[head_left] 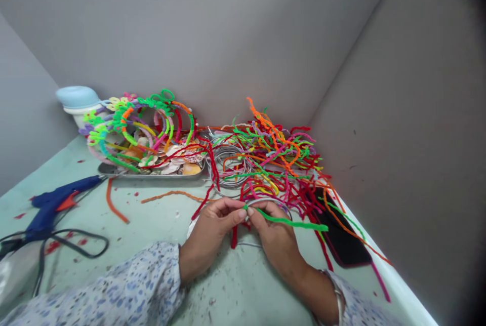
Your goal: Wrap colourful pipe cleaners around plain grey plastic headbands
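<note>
Nearest the viewer, two forearms in blue-patterned sleeves point(132, 285) are rested on the pale green desk point(159, 230). The left hand point(210, 230) and right hand point(275, 237) are brought together at the centre. The near end of a green pipe cleaner point(292, 222) is pinched between the closed thumb and fingers point(231, 214) of the left hand. It is gripped just beside that point by the closed fingers of the right hand, and its free length is extended to the right above the desk. A thin grey hoop point(273, 199) is seen just behind the fingertips; whether it is held cannot be told.

To the left, a blue glue gun point(53, 204) with a black cord point(87, 245) is laid on the desk, and two loose orange pipe cleaners point(112, 204) lie near it. To the right, a flat black object point(341, 240) lies partly under stray strands.

Further back, a tangled pile of pipe cleaners point(273, 159) in several colours is heaped over a bundle of grey hoops point(231, 164). A shallow metal tray point(152, 173) is filled with shells and with hoops wrapped in coloured pipe cleaners. Behind it, a white container with a light-blue lid point(78, 98) is set against the grey partition.
</note>
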Available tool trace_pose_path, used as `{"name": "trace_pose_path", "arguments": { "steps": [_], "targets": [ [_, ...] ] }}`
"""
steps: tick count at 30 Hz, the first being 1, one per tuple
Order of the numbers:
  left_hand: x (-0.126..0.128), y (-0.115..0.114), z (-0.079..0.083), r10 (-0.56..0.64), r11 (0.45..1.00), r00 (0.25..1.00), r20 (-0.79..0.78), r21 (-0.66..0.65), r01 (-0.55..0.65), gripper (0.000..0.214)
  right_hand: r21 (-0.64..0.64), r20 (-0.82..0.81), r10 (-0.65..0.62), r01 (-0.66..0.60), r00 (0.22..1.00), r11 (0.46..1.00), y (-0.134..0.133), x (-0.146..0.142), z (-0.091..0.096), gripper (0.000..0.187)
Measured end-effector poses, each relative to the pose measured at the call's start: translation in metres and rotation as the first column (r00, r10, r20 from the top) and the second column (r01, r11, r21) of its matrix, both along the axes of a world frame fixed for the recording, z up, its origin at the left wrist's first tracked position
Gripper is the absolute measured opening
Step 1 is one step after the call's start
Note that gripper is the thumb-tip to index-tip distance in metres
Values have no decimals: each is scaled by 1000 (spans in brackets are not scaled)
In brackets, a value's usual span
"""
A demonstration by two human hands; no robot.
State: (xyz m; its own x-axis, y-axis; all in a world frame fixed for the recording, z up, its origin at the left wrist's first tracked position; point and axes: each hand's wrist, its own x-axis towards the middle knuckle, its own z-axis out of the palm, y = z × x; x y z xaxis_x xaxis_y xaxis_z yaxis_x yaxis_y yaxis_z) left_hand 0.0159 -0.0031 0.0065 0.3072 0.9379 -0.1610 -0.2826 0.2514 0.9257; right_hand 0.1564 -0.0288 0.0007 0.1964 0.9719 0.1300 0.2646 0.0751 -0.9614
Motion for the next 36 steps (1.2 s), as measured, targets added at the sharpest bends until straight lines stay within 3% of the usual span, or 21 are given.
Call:
{"name": "trace_pose_path", "arguments": {
  "steps": [6, 16, 18, 22, 26, 28, 30, 33, 36],
  "targets": [
    [0, -3, 6, 82, 994, 992, -98, 79, -74, 15, -3, 83, -36, 37, 996, 999, 0, 0, -1, 16],
    [-2, -1, 12, 196, 966, 943, -268, 219, -138, 13, 178, 142, 8, -33, 990, 983, 0, -4, 1, 6],
    [-5, 2, 12, 218, 960, 935, -279, 233, -154, 13, 231, 175, -12, -29, 985, 973, -2, -5, -2, 14],
    [-10, 10, 12, 274, 946, 924, -267, 247, -210, 16, 360, 219, -67, -17, 973, 933, -8, -3, -5, 31],
    [-13, 16, 12, 309, 941, 911, -272, 223, -253, 19, 521, 111, -194, 110, 975, 846, -4, 7, 0, 28],
    [-14, 18, 11, 312, 942, 909, -278, 214, -258, 20, 444, -23, -249, 233, 968, 865, 3, 13, 2, 22],
    [-15, 18, 10, 304, 946, 911, -279, 204, -253, 20, 278, -188, -227, 273, 956, 921, 11, 17, 1, 19],
    [-15, 18, 10, 295, 949, 914, -280, 194, -247, 18, 74, -442, -92, 138, 892, 988, 19, 20, -4, 22],
    [-15, 18, 9, 277, 954, 921, -274, 193, -229, 18, 44, -553, 30, -7, 833, 999, 21, 19, -7, 24]
  ]
}}
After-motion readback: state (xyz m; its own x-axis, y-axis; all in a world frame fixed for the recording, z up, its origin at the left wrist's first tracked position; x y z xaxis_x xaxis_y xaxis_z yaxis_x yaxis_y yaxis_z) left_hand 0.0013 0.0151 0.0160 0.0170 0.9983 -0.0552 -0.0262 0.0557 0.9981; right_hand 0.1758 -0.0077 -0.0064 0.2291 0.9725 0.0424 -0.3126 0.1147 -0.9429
